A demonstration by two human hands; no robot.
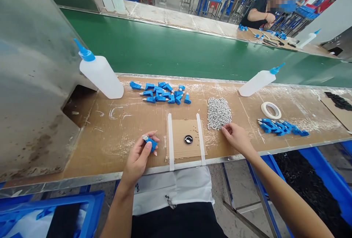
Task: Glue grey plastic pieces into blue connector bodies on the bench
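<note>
My left hand (141, 153) is closed around a small blue plastic part (150, 144) with a whitish tip, held above the front of the bench. At the near edge of a patch of small grey pieces (219, 113), my right hand (235, 137) has thumb and fingertips pinched together; whatever is between them is too small to make out. Between the hands lies a cardboard square (180, 150) fixed with two white tape strips. On it sits a small round black dish (188, 139) with a shiny surface. A heap of similar blue parts (162, 93) lies behind.
White squeeze bottles with blue tips stand at left (100, 76) and right (257, 83). A tape roll (271, 110) and more blue parts (280, 127) lie right. Beyond runs a green belt (176, 52); a co-worker (261, 14) sits across it. A metal housing (33, 84) borders the left.
</note>
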